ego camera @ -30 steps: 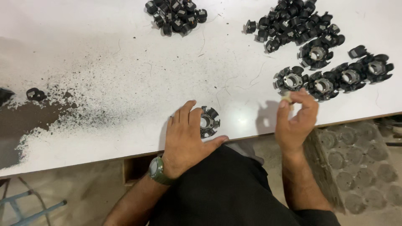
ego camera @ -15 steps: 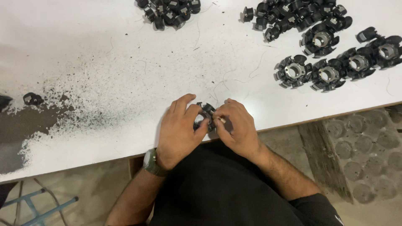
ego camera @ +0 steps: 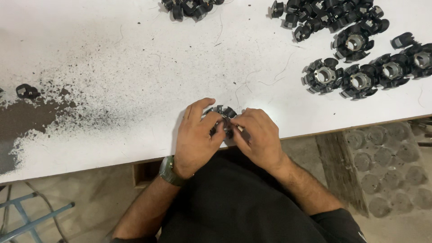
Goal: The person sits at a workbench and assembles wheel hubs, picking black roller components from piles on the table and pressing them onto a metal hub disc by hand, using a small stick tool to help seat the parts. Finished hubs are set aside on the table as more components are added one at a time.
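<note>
White table (ego camera: 112, 54) (seemingly gritty): black rotors (ego camera: 360, 81).

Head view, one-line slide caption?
Both hands, left hand and right hand, grip a black ring part at the table edge.

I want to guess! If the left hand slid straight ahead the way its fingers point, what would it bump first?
The left hand points up and slightly right, and already touches the black ring part. Beyond that lies bare white table, probably free up to the picture's top edge.

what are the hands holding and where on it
Both hands hold one round black toothed part at the table's near edge: left hand on its left rim, right hand on its right side; fingers hide the exact grip.
</note>
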